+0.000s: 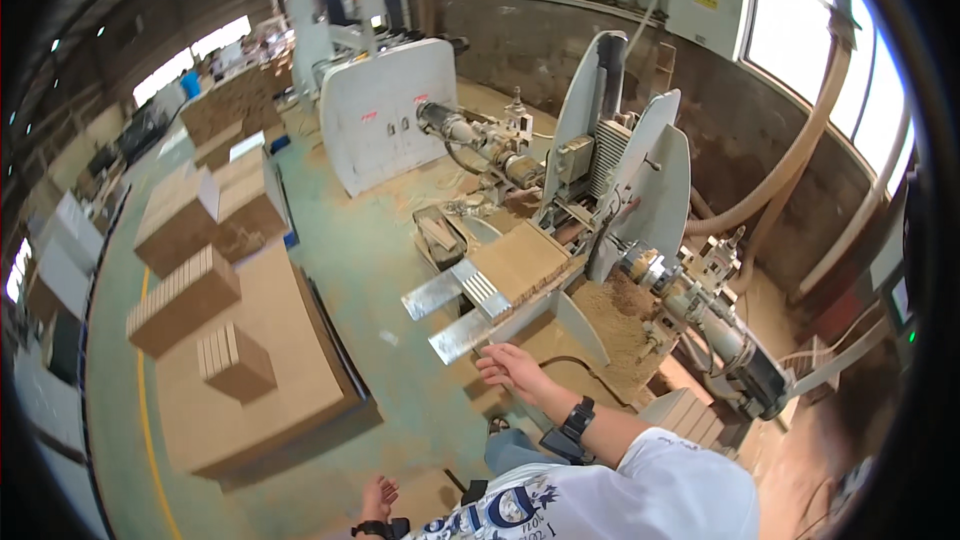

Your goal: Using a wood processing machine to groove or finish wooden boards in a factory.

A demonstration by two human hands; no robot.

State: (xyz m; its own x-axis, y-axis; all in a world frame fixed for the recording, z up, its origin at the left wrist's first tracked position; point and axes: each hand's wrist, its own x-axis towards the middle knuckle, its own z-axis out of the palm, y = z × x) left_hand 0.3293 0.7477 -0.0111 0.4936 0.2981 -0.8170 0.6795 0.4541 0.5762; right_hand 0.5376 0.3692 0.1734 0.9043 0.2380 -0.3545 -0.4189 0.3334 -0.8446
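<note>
My right hand (510, 370) reaches forward with its fingers spread and holds nothing. It is just below the end of a metal support plate (455, 340), and I cannot tell whether it touches it. A brown fibreboard stack (525, 260) lies on the machine's bed, above a second metal plate (428, 300). Pale strips (480, 288) show at the stack's near end. My left hand (378, 497) hangs low near the bottom edge, fingers loosely apart, with nothing in it.
Woodworking machinery (600, 170) with motors (700, 320) and white guards stands ahead and right, sawdust around it. To the left, a pallet-high board pile (310, 380) carries two smaller stacks (235, 360). A box of offcuts (440, 235) sits beside the bed.
</note>
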